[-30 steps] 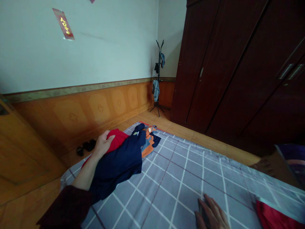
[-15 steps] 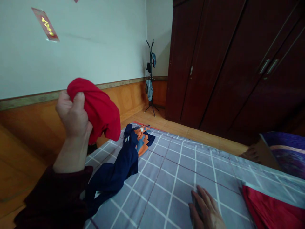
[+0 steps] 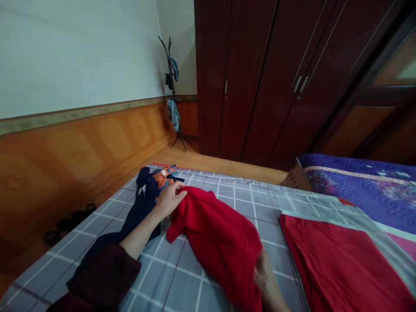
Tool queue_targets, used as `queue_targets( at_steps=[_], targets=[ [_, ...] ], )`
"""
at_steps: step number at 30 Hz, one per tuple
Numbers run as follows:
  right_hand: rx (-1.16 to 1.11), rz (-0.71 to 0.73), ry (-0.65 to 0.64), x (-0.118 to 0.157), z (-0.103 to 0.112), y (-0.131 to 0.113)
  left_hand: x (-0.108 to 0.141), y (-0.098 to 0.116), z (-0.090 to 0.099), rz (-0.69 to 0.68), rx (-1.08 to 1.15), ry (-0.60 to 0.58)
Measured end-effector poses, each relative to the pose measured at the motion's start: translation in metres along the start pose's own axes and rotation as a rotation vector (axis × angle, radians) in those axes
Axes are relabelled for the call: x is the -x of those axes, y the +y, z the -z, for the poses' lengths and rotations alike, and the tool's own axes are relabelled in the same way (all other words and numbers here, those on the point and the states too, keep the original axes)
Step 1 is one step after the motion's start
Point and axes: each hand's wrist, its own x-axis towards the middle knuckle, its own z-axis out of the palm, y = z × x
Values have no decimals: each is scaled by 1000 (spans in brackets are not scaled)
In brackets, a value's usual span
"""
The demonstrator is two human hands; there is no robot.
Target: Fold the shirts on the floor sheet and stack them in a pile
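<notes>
A bunched red garment (image 3: 221,234) stretches over the grey checked bedcover (image 3: 182,277); its exact kind is unclear. My left hand (image 3: 170,198) pinches its far left end between thumb and fingers. At the near right end, my right hand (image 3: 264,277) goes behind or into the red cloth, which hides its fingers. Dark blue clothing (image 3: 139,216) lies under and beside my left forearm, with an orange and blue patterned piece (image 3: 164,175) at its far end. To the right rests a flat, folded red cloth (image 3: 341,255).
A purple quilted bed (image 3: 364,190) stands at the right, with a cardboard box (image 3: 297,177) by its corner. Dark wardrobes (image 3: 247,78) line the back. A black coat stand (image 3: 172,86) holds a cap and clothing. Dark shoes (image 3: 71,221) lie on the floor at left.
My left hand has come down and right with the red garment, from raised in the air to just above the bed. My right hand has gone from bare bedcover to the garment. The view has turned right.
</notes>
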Motion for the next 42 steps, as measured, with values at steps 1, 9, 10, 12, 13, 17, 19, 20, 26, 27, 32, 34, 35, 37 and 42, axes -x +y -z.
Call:
queue_targets(
  at_steps=[1, 9, 10, 12, 13, 17, 19, 20, 26, 27, 32, 34, 35, 37, 42],
  targets=[
    [-102, -24, -12, -1, 0, -3, 6, -13, -10, -18, -68, 16],
    [-471, -250, -45, -2, 0, -11, 67, -30, -30, -393, -189, -129],
    [-477, -249, -46, -1, 0, -11, 66, -32, -30, -380, -142, -124],
    [-459, -235, -57, 0, 0, -10, 61, -40, -29, -272, 25, -42],
    [-442, -220, -69, 1, 0, -10, 57, -46, -28, -179, 124, 12],
    [-332, -152, -116, 1, -2, -6, 47, -66, -24, 157, 379, 210],
    [-253, -101, -116, 1, -2, -4, 49, -65, -21, 109, 293, 343],
    [-214, -68, -115, 1, -1, -4, 53, -61, -20, 18, 210, 414],
    [-92, 66, -117, 1, 1, -7, 105, -5, -37, -693, -94, 136],
    [-92, 74, -114, 2, 0, -6, 113, 3, -45, -723, -141, 3],
    [-172, 95, -159, 4, -2, -4, 119, 7, -78, -412, -177, -198],
    [-218, 61, -213, 6, -2, -7, 108, 4, -77, -123, 112, -161],
    [-242, 48, -237, 7, -1, -10, 103, 4, -75, 44, 316, -131],
    [-279, 55, -282, 8, 0, -17, 98, 9, -69, 370, 766, -81],
    [-199, 268, -512, 10, 3, -30, 109, 28, -69, 670, 1442, -203]
  ],
)
